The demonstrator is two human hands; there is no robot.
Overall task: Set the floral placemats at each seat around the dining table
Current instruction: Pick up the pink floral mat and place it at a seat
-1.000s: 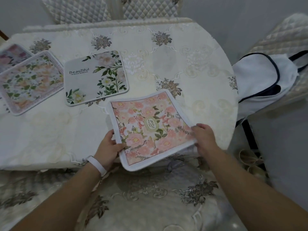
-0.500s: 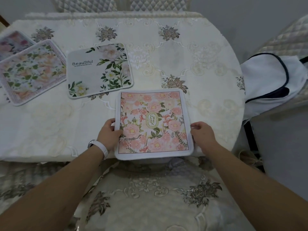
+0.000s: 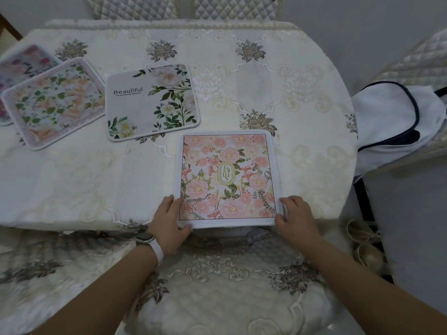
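Note:
A pink floral placemat (image 3: 227, 177) with a "GARDEN" emblem lies flat and square at the near edge of the dining table (image 3: 302, 97). My left hand (image 3: 169, 223) grips its near left corner, thumb under the edge. My right hand (image 3: 296, 218) pinches its near right corner. A white "Beautiful" placemat (image 3: 150, 100) with green leaves lies further back on the left. Beyond it, at the table's left side, a peach and green floral placemat (image 3: 55, 102) overlaps a darker pink placemat (image 3: 21, 61).
A chair seat with an embroidered cover (image 3: 217, 286) sits directly under my arms. A white bag with dark trim (image 3: 396, 122) rests on the chair at the right. Quilted chair backs (image 3: 183, 7) stand behind the table. Shoes (image 3: 365, 243) lie on the floor at right.
The pink placemat was tilted and lifted at the near edge; it now lies flat and squared to the table edge. Both hands slid toward its near corners.

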